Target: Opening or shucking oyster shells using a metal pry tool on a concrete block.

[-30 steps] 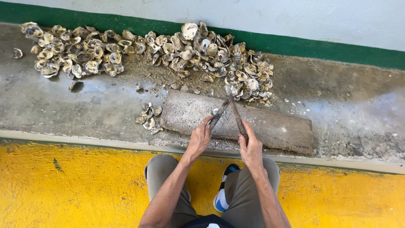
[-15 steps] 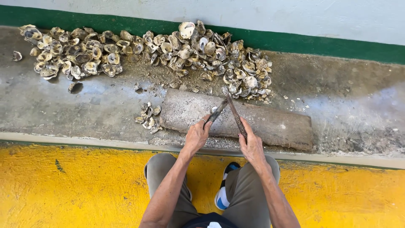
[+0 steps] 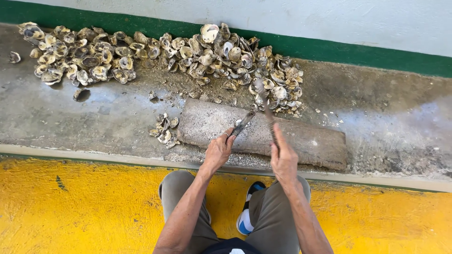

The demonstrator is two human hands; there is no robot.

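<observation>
Knees in grey-green trousers fill the near edge, with a blue and white shoe between them on a floor painted rough, glossy yellow. Just beyond, the left hand is clenched around an elongated, grey, rough-crusted oyster, holding it angled up and to the right over a worn, flat wooden block with rounded corners and a gritty pale surface. The right hand grips the handle of a thin metal tool, whose slim shaft rises away from the person and looks blurred at its far end. Block and hands sit on a raw concrete ledge, damp and mottled, edged by a pale strip. Left of the block, close beside it, lies a small cluster of shells. Farther back, a long pile of oyster shells, knobbly, cream and brown, some showing smooth pearly insides, stretches along a green band under a pale wall.
</observation>
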